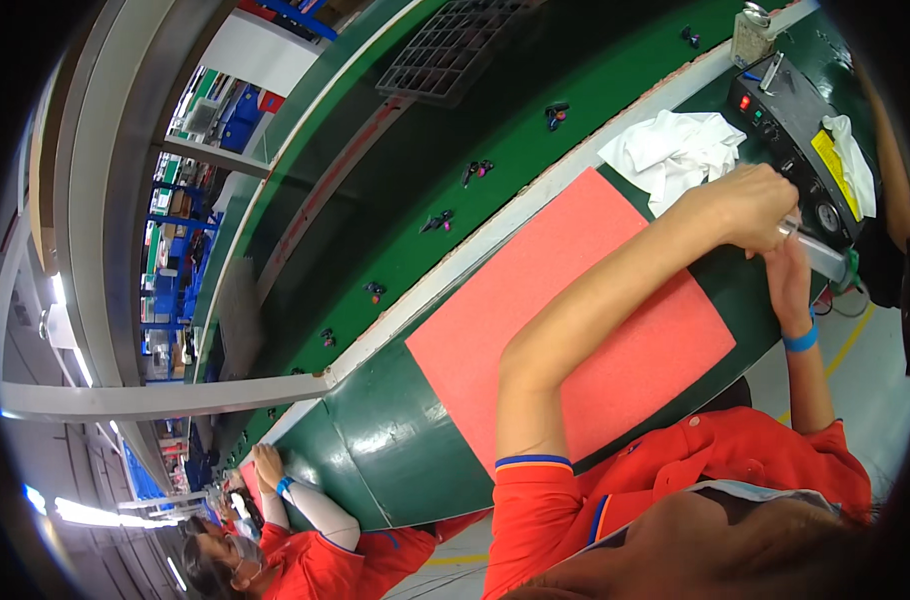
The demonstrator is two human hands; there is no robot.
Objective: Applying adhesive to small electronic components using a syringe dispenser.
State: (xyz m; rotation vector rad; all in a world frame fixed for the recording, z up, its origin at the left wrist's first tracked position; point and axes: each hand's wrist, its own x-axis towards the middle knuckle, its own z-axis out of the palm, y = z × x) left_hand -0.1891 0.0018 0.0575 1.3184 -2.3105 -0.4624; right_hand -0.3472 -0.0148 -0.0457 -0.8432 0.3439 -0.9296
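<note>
Over the right end of the bench, my two hands meet beside a black control box. My right hand, with a blue band at its wrist, is closed around a pale dispensing syringe that has a green end cap. My left hand reaches across from the left, fingers bent and pinched at the syringe's other end; what its fingertips hold is hidden. A small shiny metal ring shape shows between the hands. Under my left forearm lies a flat pink-red mat.
Crumpled white cloth lies beside the control box, with a small bottle behind. Beyond a pale rail, a green conveyor carries several small dark parts and a grid tray. At lower left, another person in red works.
</note>
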